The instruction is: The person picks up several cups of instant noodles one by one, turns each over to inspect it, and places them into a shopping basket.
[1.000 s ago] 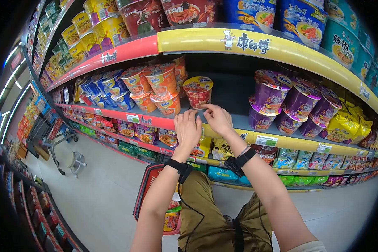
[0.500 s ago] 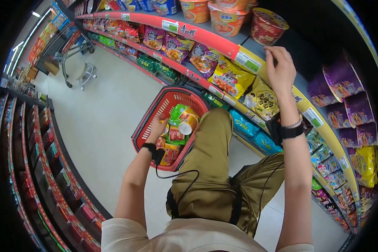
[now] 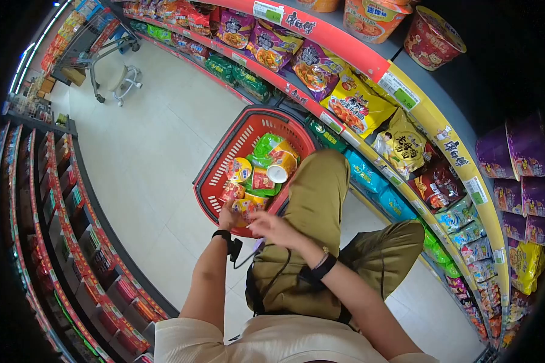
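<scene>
A red shopping basket (image 3: 215, 158) with a dark rim stands on the floor beside my knee. Inside lie a green packet (image 3: 264, 145), a tilted cup of instant noodles (image 3: 283, 166) with its white base showing, and a yellow-lidded noodle cup (image 3: 239, 170). My left hand (image 3: 227, 215) reaches into the basket's near end, fingers curled at the side of a red-and-yellow noodle cup (image 3: 244, 207); its fingertips are partly hidden. My right hand (image 3: 274, 229) is just right of that cup, over the near rim, fingers apart and holding nothing I can see.
Shelves on the right carry noodle bags (image 3: 358, 109), a red noodle bowl (image 3: 433, 39) and purple noodle tubs (image 3: 515, 148). Another shelf row (image 3: 85, 242) curves along the left. A cart (image 3: 97, 51) and a white stool (image 3: 124, 81) stand farther down the aisle.
My right hand has come down from the upper shelf edge to the basket. My left hand has slid toward the basket's near end, uncovering the yellow-lidded cup. The view has shifted.
</scene>
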Demonstrator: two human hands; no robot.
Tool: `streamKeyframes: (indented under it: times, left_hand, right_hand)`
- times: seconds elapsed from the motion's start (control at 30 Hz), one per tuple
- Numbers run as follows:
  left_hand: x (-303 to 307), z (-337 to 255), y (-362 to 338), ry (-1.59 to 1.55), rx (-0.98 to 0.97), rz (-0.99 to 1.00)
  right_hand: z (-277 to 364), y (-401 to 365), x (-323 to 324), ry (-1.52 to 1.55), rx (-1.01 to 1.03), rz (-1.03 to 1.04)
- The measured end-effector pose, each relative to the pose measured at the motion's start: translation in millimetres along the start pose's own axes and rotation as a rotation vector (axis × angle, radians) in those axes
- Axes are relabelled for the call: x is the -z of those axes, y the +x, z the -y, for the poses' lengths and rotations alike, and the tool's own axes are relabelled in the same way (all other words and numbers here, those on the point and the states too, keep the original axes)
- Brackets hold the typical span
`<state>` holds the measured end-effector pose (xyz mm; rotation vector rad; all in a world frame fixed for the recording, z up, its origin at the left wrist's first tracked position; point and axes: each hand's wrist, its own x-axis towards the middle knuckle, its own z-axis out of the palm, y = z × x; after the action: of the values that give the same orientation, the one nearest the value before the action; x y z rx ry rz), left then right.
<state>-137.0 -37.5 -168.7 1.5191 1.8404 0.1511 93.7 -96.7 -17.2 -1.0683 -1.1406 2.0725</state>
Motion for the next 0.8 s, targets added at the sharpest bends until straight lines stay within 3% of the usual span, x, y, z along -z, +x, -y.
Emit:
streamKeyframes:
  times: [0.07,0.1,0.13,0.2,0.27,0.33,0.37,0.4,0.5,0.6,0.63,0.8]
  left_hand:
    - [2.5,20.1,13.0,-0.231,0.089,0.092]
    - [-4.5,41.0,24.0,-0.404,0.106,0.124]
    - [11.4,14.5,10.6,-0.695,0.164,0.173]
    - [42.8,-27.4,-7.6,-1.053,0.235,0.328]
    - [70.4,-59.7,-34.6,-1.064,0.28,0.357]
    - [102.1,-98.3,-53.8,-1.195,0.203,0.565]
    - [121.2,-110.9,-58.8,-1.053,0.164,0.737]
    - [123.9,-115.0,-60.3,-1.045,0.159,0.735]
    - [126.0,-134.8,-68.1,-0.872,0.065,0.74]
    - [128.8,-172.6,-82.3,-1.048,0.024,0.623]
    - [122.7,-176.0,-82.7,-1.038,-0.095,0.579]
    - [104.5,-218.7,-111.0,-0.844,-0.177,0.497]
  right_hand:
    - [7.4,2.3,21.8,0.229,0.15,-0.164]
    - [15.3,-2.3,26.1,0.416,0.049,-0.236]
    - [14.3,-2.6,26.6,0.413,0.054,-0.239]
    - [11.6,-3.8,23.3,0.231,0.133,-0.42]
    - [15.0,-13.8,9.1,0.236,0.099,-0.444]
    - [9.9,-13.1,3.1,-0.27,0.296,-0.606]
    - [8.0,-13.1,-1.9,-0.519,0.401,-0.682]
    - [8.5,-13.0,-2.2,-0.514,0.409,-0.686]
    - [21.0,-20.1,1.8,0.117,0.396,-0.442]
    - [41.5,-31.0,8.5,0.372,0.301,-0.465]
    - [35.2,-27.1,12.5,0.446,0.304,-0.43]
    - [37.6,-38.6,15.4,0.715,0.252,-0.407]
